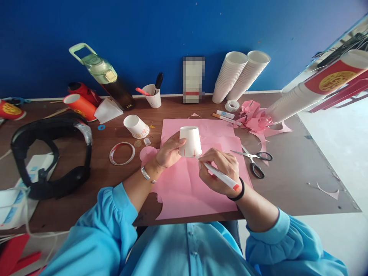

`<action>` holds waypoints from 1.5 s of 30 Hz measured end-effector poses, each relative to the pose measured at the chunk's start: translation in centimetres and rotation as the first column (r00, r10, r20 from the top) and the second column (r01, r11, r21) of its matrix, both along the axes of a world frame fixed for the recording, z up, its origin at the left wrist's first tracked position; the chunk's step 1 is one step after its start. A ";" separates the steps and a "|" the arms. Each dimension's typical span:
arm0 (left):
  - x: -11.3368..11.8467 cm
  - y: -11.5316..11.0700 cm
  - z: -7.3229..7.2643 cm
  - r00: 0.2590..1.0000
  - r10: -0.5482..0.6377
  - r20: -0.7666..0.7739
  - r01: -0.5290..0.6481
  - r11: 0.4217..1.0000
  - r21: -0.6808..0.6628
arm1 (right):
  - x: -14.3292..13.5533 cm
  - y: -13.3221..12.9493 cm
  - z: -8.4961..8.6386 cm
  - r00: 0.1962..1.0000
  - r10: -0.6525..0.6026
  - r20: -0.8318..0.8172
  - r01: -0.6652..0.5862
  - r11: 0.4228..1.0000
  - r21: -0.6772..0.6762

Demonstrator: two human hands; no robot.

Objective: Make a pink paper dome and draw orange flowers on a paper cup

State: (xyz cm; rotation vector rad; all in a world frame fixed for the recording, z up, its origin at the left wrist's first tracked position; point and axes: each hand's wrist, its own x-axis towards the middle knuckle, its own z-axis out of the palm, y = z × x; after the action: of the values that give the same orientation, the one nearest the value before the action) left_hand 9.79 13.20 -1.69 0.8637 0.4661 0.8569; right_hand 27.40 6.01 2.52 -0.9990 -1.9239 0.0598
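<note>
Marker [221,176] perhaps at edge of cup [189,140]

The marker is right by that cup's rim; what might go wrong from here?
The marker in the right hand might slip off the white cup and stain the pink paper beneath. The left hand, close to the red strokes, might smudge them if wet. The open scissors nearby might nick the right hand.

The held cup [190,140] was above the paper sheet [195,199], with scissors [251,155] right and cup stacks [230,78] behind.
</note>
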 end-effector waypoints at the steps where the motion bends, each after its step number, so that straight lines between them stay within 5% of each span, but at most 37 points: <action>1: 0.0 0.0 0.0 1.000 -0.001 0.002 0.001 1.000 0.000 | 0.0 0.0 0.0 1.000 -0.001 0.003 0.001 1.000 -0.003; 12: 0.0 -0.3 -0.1 0.998 0.004 -0.063 -0.002 0.999 0.037 | 0.0 -0.1 -0.1 0.996 0.069 -0.062 -0.071 0.997 -0.032; 45: -0.1 -0.2 -0.1 1.000 -0.003 -0.025 0.002 1.000 -0.007 | -0.1 0.1 0.0 0.999 0.001 -0.051 0.001 0.999 0.040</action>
State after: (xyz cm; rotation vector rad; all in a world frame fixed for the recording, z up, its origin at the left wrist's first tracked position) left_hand 9.71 13.02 -1.76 0.8689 0.4893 0.8426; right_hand 27.34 6.13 2.48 -0.9623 -1.8718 0.0461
